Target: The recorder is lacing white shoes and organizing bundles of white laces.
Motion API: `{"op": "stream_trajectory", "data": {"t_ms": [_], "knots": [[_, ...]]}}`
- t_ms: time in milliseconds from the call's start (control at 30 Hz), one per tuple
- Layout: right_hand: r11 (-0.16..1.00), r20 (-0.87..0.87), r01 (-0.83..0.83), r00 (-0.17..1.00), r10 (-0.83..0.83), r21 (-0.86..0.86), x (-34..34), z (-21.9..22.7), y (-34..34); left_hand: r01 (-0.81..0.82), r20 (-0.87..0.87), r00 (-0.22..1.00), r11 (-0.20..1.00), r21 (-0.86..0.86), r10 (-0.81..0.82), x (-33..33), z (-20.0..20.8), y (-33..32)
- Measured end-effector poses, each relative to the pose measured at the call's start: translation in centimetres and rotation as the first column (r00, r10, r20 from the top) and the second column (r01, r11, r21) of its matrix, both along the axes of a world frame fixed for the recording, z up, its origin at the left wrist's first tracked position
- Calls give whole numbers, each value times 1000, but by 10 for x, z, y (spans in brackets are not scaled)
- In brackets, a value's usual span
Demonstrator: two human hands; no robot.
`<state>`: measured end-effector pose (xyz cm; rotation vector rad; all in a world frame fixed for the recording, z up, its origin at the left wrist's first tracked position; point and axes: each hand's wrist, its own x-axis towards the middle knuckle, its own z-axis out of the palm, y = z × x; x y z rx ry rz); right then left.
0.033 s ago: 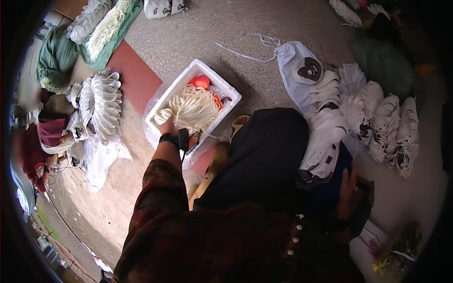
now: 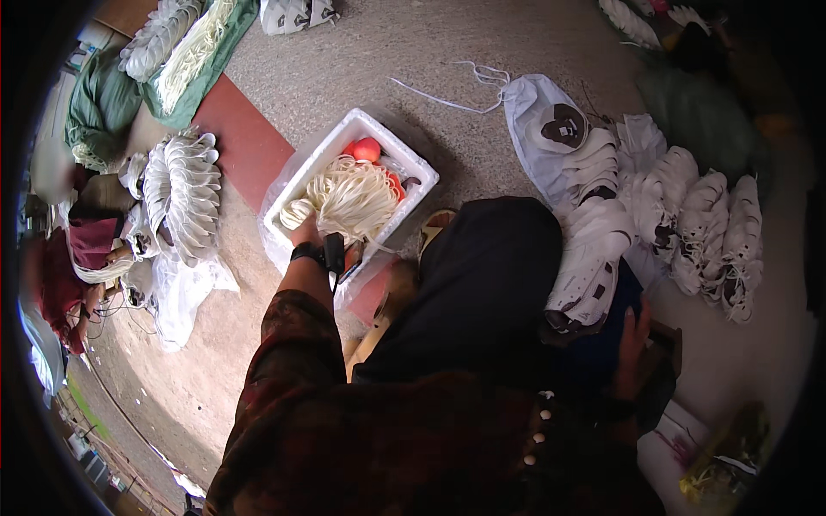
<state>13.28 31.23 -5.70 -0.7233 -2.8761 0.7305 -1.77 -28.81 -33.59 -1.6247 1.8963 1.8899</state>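
My left hand [image 2: 305,232] reaches into a white foam box [image 2: 409,222] and is closed on a bundle of cream-white shoelaces [image 2: 351,193]. Loops of the laces bulge over the hand and hide most of its fingers. My right hand [image 2: 633,337] lies near my lap with its fingers stretched out and nothing visible in it. Beside it, a stack of white shoe uppers [image 2: 587,273] with dark inner parts rests along my right leg. A red ball [image 2: 366,150] sits in the box behind the laces.
More shoe uppers [image 2: 680,193] are lined up at the right by a white plastic bag [image 2: 527,112]. At the left, a curved stack of uppers [image 2: 185,193] lies near a co-worker in dark red [image 2: 62,288]. Further laces [image 2: 196,58] rest on green cloth at the far left.
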Motion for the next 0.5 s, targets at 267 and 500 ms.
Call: {"op": "stream_trajectory", "data": {"t_ms": [267,500], "knots": [[1000,48,11,999,-11,12,-8,2,-7,118,-108,991,889,442,-77,12,-34,-22],[999,-25,26,999,-26,25,1,1,-1,9,35,999,1000,21,-10,-14,51,49]]}}
